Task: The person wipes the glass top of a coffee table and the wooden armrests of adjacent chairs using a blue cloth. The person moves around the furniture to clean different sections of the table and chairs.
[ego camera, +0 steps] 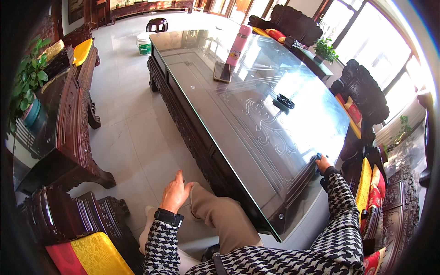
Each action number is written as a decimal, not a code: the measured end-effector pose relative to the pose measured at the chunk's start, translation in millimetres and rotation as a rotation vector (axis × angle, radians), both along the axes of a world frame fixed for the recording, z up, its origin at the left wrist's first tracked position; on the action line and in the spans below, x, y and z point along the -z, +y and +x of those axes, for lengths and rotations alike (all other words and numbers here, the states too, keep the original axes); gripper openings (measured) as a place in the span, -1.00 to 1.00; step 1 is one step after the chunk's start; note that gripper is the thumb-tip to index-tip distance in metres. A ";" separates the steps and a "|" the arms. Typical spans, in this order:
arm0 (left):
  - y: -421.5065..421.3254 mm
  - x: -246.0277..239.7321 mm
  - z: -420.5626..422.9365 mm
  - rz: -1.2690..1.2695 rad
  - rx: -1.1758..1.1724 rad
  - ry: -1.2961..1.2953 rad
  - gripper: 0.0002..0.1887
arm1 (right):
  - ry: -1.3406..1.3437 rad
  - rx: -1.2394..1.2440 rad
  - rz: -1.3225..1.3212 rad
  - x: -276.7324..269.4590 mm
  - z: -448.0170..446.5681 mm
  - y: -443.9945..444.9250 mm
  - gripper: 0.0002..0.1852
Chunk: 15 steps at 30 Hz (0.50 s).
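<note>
My right hand [323, 164] is at the right side of the glass-topped wooden table [220, 120], gripping a small dark blue object [318, 156]. That object is mostly covered by my fingers, and its exact kind cannot be made out. My left hand [174, 192] is in the air left of my knee, apart from the table, holding nothing, with index finger and thumb spread. Farther along the glass lies a small black object [285, 101], perhaps a case. Beyond it a smartphone [222, 72] lies beside an upright pink bottle [238, 46].
Carved wooden seats with yellow and red cushions [365, 185] line the right side. To the left stand a carved bench [74, 113] and a potted plant [32, 82]. A white-and-green bucket [144, 44] and a dark stool [157, 24] stand on the tiled floor.
</note>
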<state>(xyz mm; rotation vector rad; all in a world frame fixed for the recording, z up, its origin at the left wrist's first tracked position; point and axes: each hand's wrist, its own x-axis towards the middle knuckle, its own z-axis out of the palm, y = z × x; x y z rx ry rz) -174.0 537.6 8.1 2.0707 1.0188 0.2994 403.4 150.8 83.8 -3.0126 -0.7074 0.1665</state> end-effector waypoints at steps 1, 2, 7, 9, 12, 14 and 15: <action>-0.6 -0.4 -2.1 0.012 0.006 0.012 -0.30 | -0.004 0.011 -0.009 1.0 0.8 9.9 -0.50; -0.6 -0.8 -4.2 0.018 0.008 0.021 -0.29 | -0.033 -0.012 -0.007 6.6 3.4 27.1 -0.52; 3.3 -1.6 -11.3 0.031 -0.002 0.000 -0.29 | -0.200 -0.364 -0.279 37.6 15.9 148.0 -0.73; 5.1 -2.4 -11.5 0.025 -0.017 -0.008 -0.29 | -0.542 -0.710 -0.509 55.0 -6.0 230.1 -0.85; 6.2 -3.6 -9.2 0.045 -0.010 0.023 -0.30 | -0.487 -0.676 -0.154 27.6 -84.6 313.2 -0.74; 6.7 -3.9 -7.6 0.003 -0.003 0.038 -0.30 | -0.286 -0.501 0.057 -3.3 -153.0 358.9 -0.57; 7.3 -3.8 -7.1 -0.015 0.001 0.046 -0.30 | -0.256 -0.561 0.074 -18.3 -185.0 381.9 -0.50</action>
